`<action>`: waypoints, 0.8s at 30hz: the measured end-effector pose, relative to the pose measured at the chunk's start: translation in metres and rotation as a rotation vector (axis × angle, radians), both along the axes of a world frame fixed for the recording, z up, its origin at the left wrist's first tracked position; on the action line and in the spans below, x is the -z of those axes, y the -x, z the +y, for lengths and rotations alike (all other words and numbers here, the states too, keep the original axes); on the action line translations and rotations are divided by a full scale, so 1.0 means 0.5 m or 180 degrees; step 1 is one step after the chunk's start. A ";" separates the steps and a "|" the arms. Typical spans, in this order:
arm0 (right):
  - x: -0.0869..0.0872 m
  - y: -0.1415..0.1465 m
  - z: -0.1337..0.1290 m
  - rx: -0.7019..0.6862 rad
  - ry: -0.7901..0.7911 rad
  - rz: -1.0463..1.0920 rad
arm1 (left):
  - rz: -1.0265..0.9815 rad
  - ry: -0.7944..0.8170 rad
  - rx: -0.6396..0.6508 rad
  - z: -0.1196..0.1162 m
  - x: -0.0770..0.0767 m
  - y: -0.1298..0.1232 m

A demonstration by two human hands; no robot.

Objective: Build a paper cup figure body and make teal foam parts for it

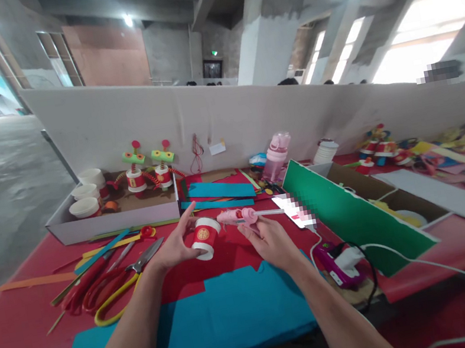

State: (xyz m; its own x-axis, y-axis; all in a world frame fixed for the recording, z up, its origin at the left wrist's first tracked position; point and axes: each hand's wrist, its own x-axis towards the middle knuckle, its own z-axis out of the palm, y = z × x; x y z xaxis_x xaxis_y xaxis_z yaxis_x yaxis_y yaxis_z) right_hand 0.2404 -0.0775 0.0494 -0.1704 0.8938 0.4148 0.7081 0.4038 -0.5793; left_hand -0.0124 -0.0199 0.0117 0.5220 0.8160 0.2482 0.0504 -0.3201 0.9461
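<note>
My left hand (176, 245) is closed round a red and white paper cup (206, 237), which is tilted, with a gold emblem facing me. In my right hand (269, 241) is a pink glue gun (237, 216), its nozzle pointing left at the cup's side and a clear glue stick coming out of its back. Whether the nozzle touches the cup cannot be made out. Both hands are above the red tabletop (179, 279), behind a blue sheet (240, 316).
Scissors (140, 262) and paper strips lie left. A white box (115, 221) at back left holds cups and two paper figures. Blue strips (221, 189), a pink bottle (276, 154) and a lit phone (294, 211) are behind. A green-sided box (352, 219) and purple power strip (339, 266) stand right.
</note>
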 end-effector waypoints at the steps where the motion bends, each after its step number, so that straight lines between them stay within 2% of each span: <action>1: -0.001 0.000 -0.001 0.0002 0.0008 0.0014 | -0.0012 0.0012 -0.0007 0.000 0.000 0.000; 24: -0.009 -0.010 -0.011 -0.0078 0.0128 0.0374 | -0.0724 0.0386 0.0174 0.013 0.019 0.013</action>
State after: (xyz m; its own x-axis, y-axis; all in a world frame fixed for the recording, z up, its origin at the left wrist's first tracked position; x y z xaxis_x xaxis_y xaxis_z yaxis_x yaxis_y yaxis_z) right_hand 0.2455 -0.0831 0.0541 -0.1446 0.9064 0.3970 0.6245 0.3948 -0.6739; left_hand -0.0188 -0.0134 0.0020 0.5080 0.8191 0.2664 -0.1821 -0.2001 0.9627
